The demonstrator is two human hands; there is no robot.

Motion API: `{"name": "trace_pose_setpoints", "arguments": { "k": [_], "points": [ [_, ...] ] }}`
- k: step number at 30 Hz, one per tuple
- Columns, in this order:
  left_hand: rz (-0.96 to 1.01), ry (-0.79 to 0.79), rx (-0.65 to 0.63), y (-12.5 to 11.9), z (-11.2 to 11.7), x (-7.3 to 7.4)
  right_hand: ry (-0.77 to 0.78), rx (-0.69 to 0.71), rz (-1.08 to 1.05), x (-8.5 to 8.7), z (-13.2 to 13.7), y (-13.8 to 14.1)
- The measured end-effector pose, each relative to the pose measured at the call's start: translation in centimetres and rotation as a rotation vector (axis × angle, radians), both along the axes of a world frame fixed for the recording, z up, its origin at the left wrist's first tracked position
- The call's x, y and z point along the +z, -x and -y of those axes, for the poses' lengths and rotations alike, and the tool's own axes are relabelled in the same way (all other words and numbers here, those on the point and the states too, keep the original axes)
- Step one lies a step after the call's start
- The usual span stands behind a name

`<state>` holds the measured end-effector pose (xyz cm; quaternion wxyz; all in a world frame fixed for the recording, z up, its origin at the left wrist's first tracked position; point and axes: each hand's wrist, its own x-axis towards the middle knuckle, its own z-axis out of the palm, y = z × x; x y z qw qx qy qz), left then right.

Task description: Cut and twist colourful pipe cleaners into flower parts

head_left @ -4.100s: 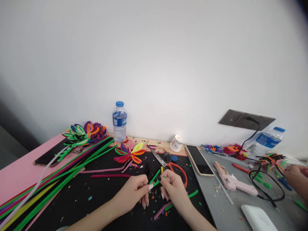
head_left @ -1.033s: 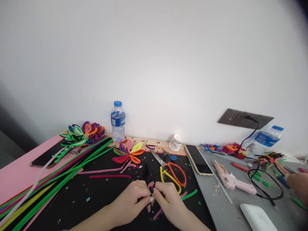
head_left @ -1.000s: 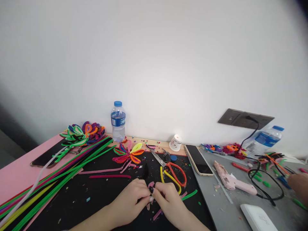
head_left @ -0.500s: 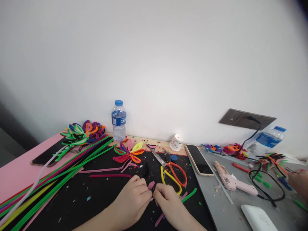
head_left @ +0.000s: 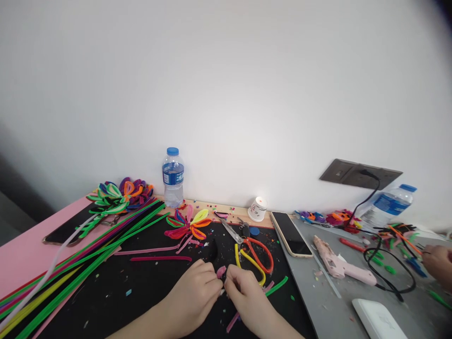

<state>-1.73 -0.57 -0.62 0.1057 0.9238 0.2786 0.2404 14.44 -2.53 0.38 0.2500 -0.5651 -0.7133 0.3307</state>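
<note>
My left hand (head_left: 196,294) and my right hand (head_left: 245,294) meet over the black mat (head_left: 141,292), fingers pinched together. Between the fingertips shows a small bent pink pipe cleaner piece (head_left: 221,271), held by both hands. Just beyond my right hand lie the red-handled scissors (head_left: 252,246) and a curved yellow pipe cleaner (head_left: 249,261). A green piece (head_left: 277,286) and a pink piece (head_left: 233,322) lie beside my right wrist.
Long pipe cleaners (head_left: 88,259) fan across the left. A pipe-cleaner flower (head_left: 189,226), a water bottle (head_left: 173,177), a paper cup (head_left: 257,209), a phone (head_left: 291,228) and a pink glue gun (head_left: 341,266) stand behind. Another person's hand (head_left: 438,263) works at the far right.
Four seconds ago my hands held a green piece; now they pinch a pink one. Over the last second they shifted slightly nearer and the pink loop rose above the fingertips.
</note>
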Motion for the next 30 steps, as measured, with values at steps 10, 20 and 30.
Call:
{"name": "trace_pose_setpoints", "arguments": {
  "k": [10,20,30],
  "points": [
    [0.107,0.257,-0.09,0.4,-0.4,0.5,-0.03,0.079,-0.058,0.5,-0.3,-0.4],
    [0.291,0.704,-0.102,0.1,-0.5,1.6,0.0,0.141,-0.141,1.6,-0.2,-0.5],
    [0.478,1.323,-0.162,0.1,-0.7,1.3,-0.03,0.19,-0.114,1.7,0.2,-0.9]
  ]
}}
